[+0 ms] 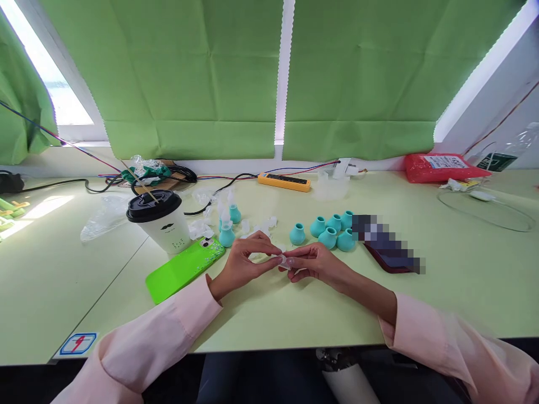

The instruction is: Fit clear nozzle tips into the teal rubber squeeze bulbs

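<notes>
Between my two hands is a small translucent plastic piece (286,262), partly covered by the fingers. My left hand (252,258) pinches its left side with thumb and forefinger. From the other side my right hand (314,262) grips it with the fingertips. Just beyond my right hand stand several turquoise bulb-shaped pieces with open tops, one turquoise bulb (297,234) apart from the cluster (328,238). Past my left hand, a few more turquoise bulbs (227,235) carry translucent tips. Loose translucent pieces (265,224) lie on the table behind the hands.
A green phone (183,272) and a lidded paper cup (162,224) stand left of my left hand. A dark phone (389,249), partly pixelated, lies at right. Farther back are an orange power strip (284,182), cables, crumpled plastic bags (103,219) and a red package (442,167).
</notes>
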